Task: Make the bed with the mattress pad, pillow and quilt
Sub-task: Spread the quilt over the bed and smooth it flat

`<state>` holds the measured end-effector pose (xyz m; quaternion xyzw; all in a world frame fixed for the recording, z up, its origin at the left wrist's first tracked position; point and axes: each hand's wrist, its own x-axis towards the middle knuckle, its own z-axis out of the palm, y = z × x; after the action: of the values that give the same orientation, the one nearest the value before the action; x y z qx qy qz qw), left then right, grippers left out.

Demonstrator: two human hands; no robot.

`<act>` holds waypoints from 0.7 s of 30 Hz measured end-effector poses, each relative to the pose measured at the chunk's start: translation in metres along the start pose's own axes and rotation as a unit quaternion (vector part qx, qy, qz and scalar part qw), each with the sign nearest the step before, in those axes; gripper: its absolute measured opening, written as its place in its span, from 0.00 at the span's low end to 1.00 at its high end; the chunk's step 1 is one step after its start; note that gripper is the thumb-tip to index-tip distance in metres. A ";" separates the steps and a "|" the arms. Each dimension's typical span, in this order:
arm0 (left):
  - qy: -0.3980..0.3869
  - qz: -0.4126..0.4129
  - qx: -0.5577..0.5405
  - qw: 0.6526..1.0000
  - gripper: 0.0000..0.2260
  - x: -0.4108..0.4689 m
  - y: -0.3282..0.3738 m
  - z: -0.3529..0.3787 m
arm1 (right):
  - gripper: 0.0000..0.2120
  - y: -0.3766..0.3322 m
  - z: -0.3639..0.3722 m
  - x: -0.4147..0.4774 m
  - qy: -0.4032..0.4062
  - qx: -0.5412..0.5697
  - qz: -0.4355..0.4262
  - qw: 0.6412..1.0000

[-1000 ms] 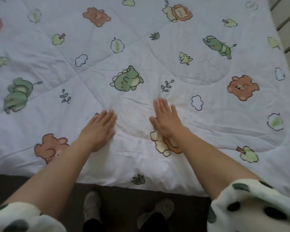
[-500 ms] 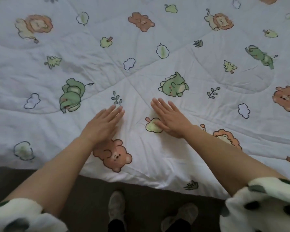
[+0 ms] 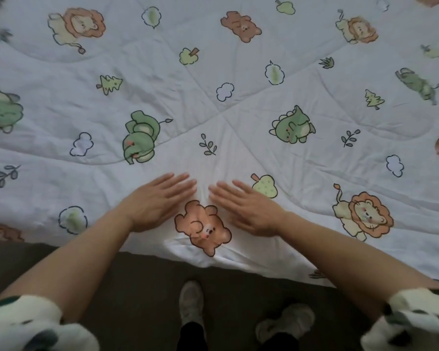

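Head view: the quilt [image 3: 238, 110] is lying spread flat over the bed, filling the frame from 9 o'clock round through 12 to 3 o'clock, with its near edge running across at about 6 o'clock and hanging slightly over the side. It is white, stitched in curved lines and printed with cartoon animals, trees and clouds, and shallow creases are showing in the cloth near the edge.

Both hands are lying palm down on the quilt just inside that edge. The left hand [image 3: 155, 201] is resting with its fingers [image 3: 178, 182] straight and together, pointing toward 1 o'clock. The right hand [image 3: 249, 209] is resting with its fingers [image 3: 228, 191] straight as well, pointing toward 11 o'clock. The two sets of fingertips are sitting near each other but apart, and neither hand is holding or pinching any cloth.

An orange bear print [image 3: 204, 228] is lying between the two wrists, at 6 o'clock from the fingertips. A green tree print [image 3: 265, 186] is sitting just beside the right hand at its 1 o'clock, and a lion print [image 3: 365, 215] is lying farther out at 3 o'clock. A green elephant print [image 3: 140, 138] is showing at 11 o'clock from the left hand.

Spotted fleece sleeves [image 3: 23, 320] are bunching at the lower corners. Below the edge, the dark floor [image 3: 137, 287] is showing, with two pale shoes [image 3: 192, 300] at 6 o'clock.
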<state>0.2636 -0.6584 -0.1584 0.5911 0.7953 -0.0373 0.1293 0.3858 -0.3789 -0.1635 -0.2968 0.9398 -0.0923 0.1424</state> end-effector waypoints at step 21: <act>-0.115 -0.098 -0.008 0.989 0.40 -0.072 -0.033 0.028 | 0.42 -0.052 0.008 0.062 -0.130 -0.063 0.000 0.990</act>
<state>0.2559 -0.7414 -0.1705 0.5010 0.8295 -0.1110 0.2204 0.3676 -0.4581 -0.1709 -0.3151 0.9171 0.0067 0.2440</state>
